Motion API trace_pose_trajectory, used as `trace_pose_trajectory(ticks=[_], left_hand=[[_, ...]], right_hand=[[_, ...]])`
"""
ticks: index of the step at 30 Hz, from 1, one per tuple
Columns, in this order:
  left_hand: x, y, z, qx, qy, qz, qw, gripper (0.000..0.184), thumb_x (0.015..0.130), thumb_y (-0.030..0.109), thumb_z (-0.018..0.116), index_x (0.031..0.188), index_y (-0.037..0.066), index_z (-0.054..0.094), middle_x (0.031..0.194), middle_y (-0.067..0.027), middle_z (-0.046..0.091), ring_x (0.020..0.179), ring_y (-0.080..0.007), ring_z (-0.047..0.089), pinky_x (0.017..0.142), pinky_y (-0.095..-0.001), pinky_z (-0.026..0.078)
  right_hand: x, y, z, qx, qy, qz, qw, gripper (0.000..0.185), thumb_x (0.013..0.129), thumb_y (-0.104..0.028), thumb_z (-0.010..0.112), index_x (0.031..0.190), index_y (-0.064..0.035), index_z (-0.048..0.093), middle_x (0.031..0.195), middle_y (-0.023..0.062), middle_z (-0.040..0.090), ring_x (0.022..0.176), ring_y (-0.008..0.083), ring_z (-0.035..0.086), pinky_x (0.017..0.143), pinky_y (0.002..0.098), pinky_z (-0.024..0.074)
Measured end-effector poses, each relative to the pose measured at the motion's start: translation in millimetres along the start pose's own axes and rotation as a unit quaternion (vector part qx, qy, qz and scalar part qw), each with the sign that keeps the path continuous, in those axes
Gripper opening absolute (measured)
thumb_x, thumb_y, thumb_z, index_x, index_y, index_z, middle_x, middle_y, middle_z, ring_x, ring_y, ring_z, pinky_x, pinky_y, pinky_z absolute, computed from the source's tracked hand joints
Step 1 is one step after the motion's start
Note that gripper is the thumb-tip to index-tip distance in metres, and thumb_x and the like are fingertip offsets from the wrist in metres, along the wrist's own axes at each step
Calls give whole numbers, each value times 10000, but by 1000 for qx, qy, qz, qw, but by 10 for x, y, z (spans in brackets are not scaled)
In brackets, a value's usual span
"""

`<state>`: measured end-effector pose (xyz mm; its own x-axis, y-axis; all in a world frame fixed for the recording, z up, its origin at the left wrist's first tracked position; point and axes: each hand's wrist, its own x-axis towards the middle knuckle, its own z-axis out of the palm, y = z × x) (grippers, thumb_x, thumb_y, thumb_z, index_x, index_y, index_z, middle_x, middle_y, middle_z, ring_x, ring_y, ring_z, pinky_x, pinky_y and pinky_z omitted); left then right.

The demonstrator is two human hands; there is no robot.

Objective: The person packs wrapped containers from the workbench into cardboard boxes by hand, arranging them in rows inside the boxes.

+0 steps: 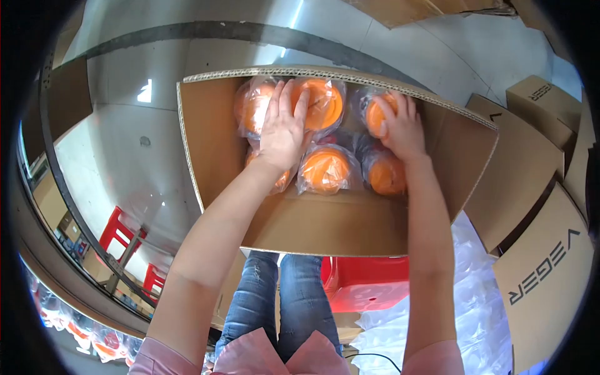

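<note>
Close by me I see a red plastic stool [369, 284], with a heap of translucent plastic [478, 306] to its right. Further right I have a large carton [544, 300] lettered VEGER, and beyond it a smaller carton [534, 105] marked likewise. To my left, red furniture [114, 220] shows near the pale, shiny floor [144, 115].

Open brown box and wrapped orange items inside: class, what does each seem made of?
Open brown rectangular box: matt corrugated cardboard; cut rim looks fluted.
Round orange items: probably smooth plastic, evenly coloured.
Clear wrapping: likely glossy plastic film, creased and glinting.
</note>
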<state>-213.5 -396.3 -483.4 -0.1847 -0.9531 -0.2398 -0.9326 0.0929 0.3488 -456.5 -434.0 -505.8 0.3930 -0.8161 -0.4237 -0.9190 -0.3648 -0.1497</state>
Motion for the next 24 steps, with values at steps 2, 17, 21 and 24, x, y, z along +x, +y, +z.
trace_pose_trajectory(ticks=[2,17,21,24], left_hand=[[-24,-42,22,-10,17,10,1000,729,625,212,655,1255,30,337,1301,-209,282,1223,-355,258,1006,-432,240],[175,92,56,89,-11,59,994,612,741,118,506,1310,181,289,1320,-177,265,1212,-342,276,984,-461,236],[305,78,212,100,-29,60,993,696,707,142,566,1325,228,258,1332,-167,250,1223,-340,263,993,-449,232],[333,119,237,105,-53,64,991,757,675,157,610,1332,238,243,1335,-162,247,1228,-341,256,999,-441,230]], right_hand=[[32,135,75,32,63,-65,995,770,600,-117,672,1281,-187,320,1271,143,281,1094,336,355,870,417,396],[46,-332,-21,89,-5,199,976,912,563,-187,729,1312,-173,209,1253,200,238,1021,406,370,842,425,410],[213,-620,-11,162,2,302,939,926,569,-173,730,1313,-185,179,1213,219,233,967,394,370,797,393,440],[248,-697,-46,203,-6,328,922,943,563,-168,740,1315,-170,170,1203,228,240,966,394,378,807,406,430]])
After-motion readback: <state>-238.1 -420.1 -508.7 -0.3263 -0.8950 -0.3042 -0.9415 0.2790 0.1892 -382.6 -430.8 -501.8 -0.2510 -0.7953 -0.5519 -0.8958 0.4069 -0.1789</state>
